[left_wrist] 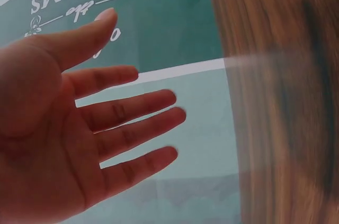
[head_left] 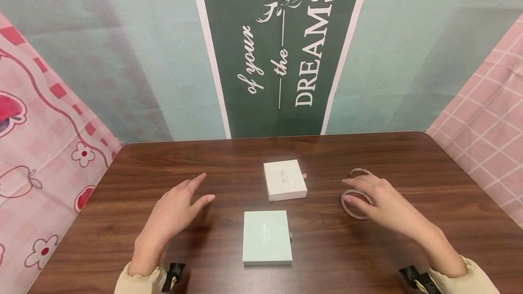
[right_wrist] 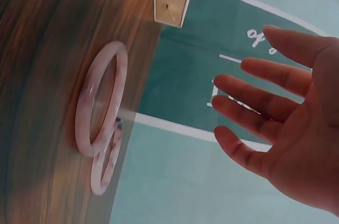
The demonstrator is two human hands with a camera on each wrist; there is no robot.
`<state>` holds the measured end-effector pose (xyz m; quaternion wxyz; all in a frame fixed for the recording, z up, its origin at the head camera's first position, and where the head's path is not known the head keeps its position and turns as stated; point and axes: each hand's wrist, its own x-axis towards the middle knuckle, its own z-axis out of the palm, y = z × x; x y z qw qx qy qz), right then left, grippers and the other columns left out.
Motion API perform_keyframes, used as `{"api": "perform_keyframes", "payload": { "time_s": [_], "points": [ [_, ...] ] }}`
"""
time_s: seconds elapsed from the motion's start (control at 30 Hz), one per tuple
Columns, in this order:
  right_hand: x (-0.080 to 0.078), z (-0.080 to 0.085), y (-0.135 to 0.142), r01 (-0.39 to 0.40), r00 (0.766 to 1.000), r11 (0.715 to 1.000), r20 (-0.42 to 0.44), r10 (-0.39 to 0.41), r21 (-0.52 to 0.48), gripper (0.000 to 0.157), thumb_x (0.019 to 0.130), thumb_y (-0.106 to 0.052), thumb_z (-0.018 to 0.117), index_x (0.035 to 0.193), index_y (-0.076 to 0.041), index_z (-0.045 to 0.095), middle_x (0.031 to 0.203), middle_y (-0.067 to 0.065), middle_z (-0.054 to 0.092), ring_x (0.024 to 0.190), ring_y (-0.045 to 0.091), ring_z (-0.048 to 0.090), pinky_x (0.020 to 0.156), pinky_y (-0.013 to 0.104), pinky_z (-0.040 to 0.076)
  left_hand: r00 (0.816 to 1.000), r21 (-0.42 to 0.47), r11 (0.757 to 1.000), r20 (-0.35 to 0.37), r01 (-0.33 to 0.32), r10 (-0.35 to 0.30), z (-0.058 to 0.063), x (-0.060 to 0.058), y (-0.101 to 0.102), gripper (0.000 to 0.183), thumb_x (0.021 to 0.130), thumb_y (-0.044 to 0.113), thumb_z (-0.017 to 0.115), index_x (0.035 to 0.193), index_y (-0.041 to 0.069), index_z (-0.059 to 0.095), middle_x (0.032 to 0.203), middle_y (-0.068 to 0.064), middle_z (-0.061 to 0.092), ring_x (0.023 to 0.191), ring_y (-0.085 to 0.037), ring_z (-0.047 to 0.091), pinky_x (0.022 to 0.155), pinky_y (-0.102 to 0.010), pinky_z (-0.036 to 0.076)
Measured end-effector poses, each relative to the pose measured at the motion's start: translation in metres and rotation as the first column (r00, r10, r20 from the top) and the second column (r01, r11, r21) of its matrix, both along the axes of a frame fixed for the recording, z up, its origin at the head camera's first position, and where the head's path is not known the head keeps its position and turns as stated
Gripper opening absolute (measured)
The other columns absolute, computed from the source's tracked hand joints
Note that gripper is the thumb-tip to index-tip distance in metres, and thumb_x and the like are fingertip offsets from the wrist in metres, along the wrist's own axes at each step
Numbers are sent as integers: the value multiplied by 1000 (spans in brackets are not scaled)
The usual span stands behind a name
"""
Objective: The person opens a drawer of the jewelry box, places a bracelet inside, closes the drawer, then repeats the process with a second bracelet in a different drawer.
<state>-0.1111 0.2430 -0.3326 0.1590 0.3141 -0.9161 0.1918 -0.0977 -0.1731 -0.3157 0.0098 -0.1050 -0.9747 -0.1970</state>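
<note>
Two pinkish, marbled bangles lie on the brown wooden table toward the right. The nearer bangle looks larger in the right wrist view, and the farther bangle sits partly behind it. Above them hovers my right hand, fingers extended and holding nothing; in the head view it hides part of both. A white box with a small ribbon tab stands mid-table. Closer to me is a mint green box, also tabbed. My left hand is held over the table left of the boxes, fingers spread, palm bare.
The wooden table ends at a pale blue and dark green curtain with white lettering. Pink patterned cloth hangs on the left, pink checked cloth on the right. Each wrist carries a black strap piece.
</note>
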Motion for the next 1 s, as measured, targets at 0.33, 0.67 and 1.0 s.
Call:
{"api": "perform_keyframes", "payload": {
  "time_s": [0.33,0.67,1.0],
  "points": [
    [3,-2,-13,-41,996,999,80,41,1,30,81,-15,69,110,-8,64,105,-3,63,96,14,57,77,34,45,986,277,952,136,-130,95,-9,-11,4,39,86,25,64,117,2,57,90,-4,65,85,-20,61,74,-40,47],
    [0,-9,-29,-58,975,998,216,57,-5,28,85,-18,65,110,-5,63,104,0,64,86,10,58,72,31,48,949,501,831,302,-242,94,-14,-11,15,25,87,10,62,106,-5,59,84,-12,66,76,-22,64,66,-33,51],
    [-4,-17,-47,-88,902,991,413,123,-102,23,87,-18,63,104,-3,65,93,0,67,78,4,60,67,27,50,922,510,815,380,-275,73,-21,-8,37,15,84,6,64,97,-1,62,73,-6,61,71,-20,62,65,-33,52]
  ]
}}
